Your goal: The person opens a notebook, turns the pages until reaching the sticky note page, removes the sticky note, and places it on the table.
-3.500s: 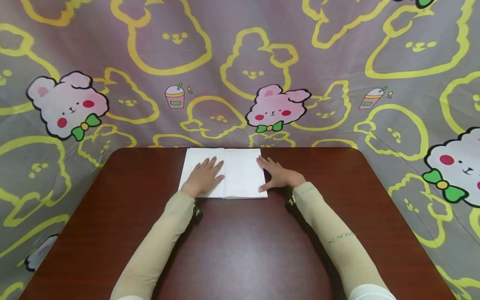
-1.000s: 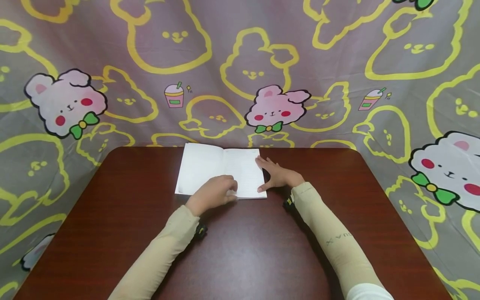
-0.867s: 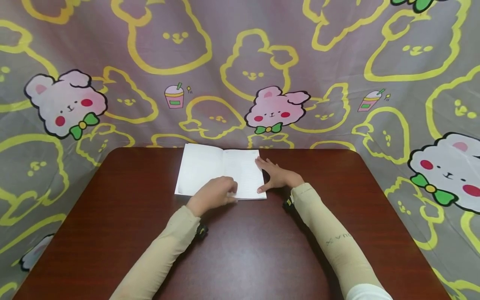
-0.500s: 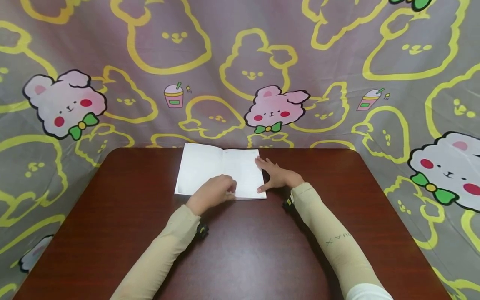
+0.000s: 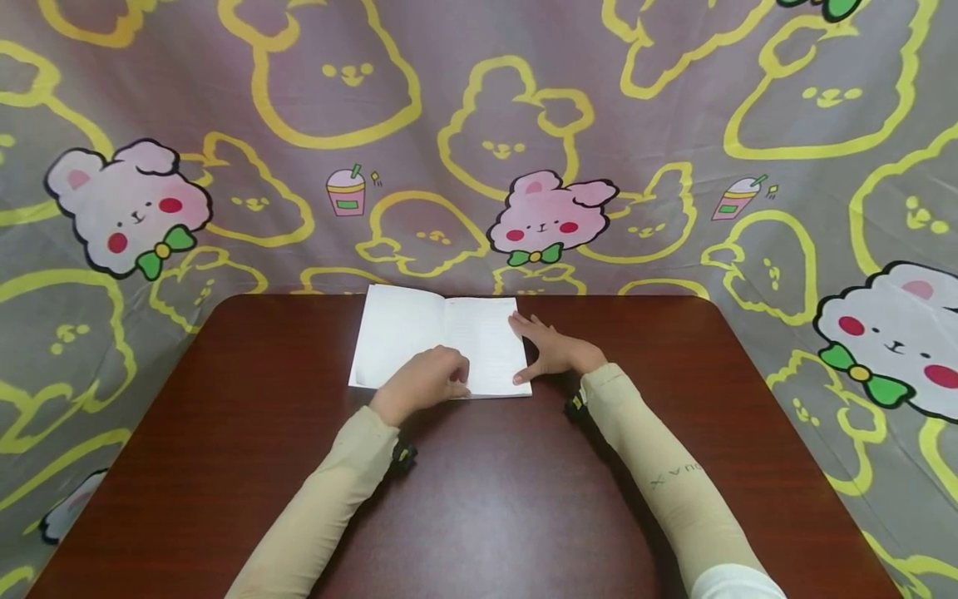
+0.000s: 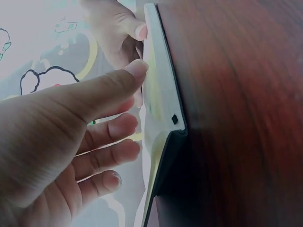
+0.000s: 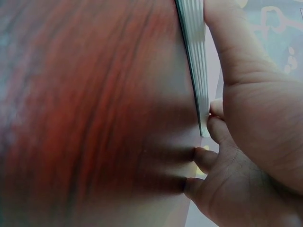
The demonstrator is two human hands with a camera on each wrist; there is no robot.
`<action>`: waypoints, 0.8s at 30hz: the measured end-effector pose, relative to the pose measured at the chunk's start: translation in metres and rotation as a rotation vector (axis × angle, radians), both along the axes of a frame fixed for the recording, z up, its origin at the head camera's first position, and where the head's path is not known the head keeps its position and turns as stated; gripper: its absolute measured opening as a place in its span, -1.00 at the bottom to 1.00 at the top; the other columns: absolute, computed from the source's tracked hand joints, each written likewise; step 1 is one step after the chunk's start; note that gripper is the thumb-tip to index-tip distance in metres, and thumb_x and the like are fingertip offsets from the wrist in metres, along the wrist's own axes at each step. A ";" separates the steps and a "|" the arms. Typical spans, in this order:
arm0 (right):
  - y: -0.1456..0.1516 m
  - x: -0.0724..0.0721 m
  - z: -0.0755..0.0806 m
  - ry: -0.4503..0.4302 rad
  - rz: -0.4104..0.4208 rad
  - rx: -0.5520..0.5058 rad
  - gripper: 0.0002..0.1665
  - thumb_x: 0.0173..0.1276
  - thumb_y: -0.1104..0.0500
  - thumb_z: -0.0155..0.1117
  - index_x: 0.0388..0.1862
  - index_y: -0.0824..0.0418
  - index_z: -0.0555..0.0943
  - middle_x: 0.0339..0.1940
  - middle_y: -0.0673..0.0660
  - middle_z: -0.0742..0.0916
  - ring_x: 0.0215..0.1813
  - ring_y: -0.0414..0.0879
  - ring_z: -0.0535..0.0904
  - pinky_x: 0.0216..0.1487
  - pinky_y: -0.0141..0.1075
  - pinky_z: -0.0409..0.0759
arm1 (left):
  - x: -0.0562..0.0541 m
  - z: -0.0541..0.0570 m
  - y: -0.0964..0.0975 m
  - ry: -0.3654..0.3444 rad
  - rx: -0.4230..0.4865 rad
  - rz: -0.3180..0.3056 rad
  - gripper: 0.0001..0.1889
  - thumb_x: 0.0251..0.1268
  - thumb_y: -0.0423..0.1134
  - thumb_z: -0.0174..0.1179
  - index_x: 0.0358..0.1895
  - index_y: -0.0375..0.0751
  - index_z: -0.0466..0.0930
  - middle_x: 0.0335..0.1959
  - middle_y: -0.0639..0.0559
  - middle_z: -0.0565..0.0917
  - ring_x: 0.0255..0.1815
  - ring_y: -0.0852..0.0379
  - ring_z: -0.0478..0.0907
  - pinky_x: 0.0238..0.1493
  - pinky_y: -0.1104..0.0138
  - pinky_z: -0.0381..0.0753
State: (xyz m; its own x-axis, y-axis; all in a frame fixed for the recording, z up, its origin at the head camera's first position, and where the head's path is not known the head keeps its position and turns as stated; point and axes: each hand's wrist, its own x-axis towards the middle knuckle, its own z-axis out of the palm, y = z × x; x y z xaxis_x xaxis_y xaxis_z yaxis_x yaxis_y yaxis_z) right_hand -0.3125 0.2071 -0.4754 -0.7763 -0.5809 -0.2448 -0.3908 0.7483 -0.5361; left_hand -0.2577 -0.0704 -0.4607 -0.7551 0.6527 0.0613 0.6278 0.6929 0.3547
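Note:
A notebook [image 5: 397,333] with white pages lies open near the far edge of the table, its left side slightly raised and curved. Over the lower part of the right page, just beside the fold, is my left hand [image 5: 422,383], fingers loosely bent. In the left wrist view, the thumb's tip touches the bottom edge of the pages [image 6: 158,80], with a gap between thumb and fingers. My right hand [image 5: 557,351] spreads its fingers at the notebook's right edge, thumb and fingertips on the page border. The right wrist view shows the stacked page edges [image 7: 196,56] beside that thumb.
The dark reddish-brown table [image 5: 479,499] has rounded far corners. A patterned curtain [image 5: 464,125] with cartoon animals hangs right behind it and along both sides. A small black camera [image 5: 404,457] is strapped at the left wrist.
My left hand, flat on the left page earlier, has moved right and down to the right page's bottom edge, fingers bending. The left page has risen a little. My right hand stays put.

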 end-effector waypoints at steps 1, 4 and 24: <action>0.000 0.000 0.000 0.001 0.002 0.001 0.44 0.17 -0.15 0.58 0.69 0.25 -0.19 0.71 0.24 -0.12 0.67 0.34 -0.36 0.56 0.35 -0.27 | 0.000 0.000 0.000 -0.005 0.002 -0.002 -0.70 0.15 -0.14 0.51 -0.55 -0.03 0.55 -0.57 0.18 0.53 -0.49 0.21 0.43 -0.37 0.29 0.49; 0.000 0.000 0.000 0.000 0.006 -0.005 0.44 0.17 -0.15 0.58 0.69 0.25 -0.18 0.71 0.25 -0.11 0.67 0.34 -0.36 0.55 0.35 -0.27 | 0.000 -0.001 0.001 -0.003 -0.008 0.013 -0.70 0.16 -0.13 0.51 -0.55 -0.03 0.54 -0.57 0.18 0.52 -0.49 0.21 0.43 -0.37 0.28 0.49; 0.000 -0.001 -0.001 0.025 -0.002 0.000 0.44 0.15 -0.18 0.58 0.69 0.28 -0.16 0.71 0.26 -0.09 0.67 0.34 -0.33 0.56 0.34 -0.24 | 0.007 -0.005 0.011 0.280 -0.137 -0.103 -0.81 0.14 -0.39 0.33 -0.57 -0.14 0.56 -0.58 0.07 0.57 -0.54 0.11 0.52 -0.42 0.24 0.57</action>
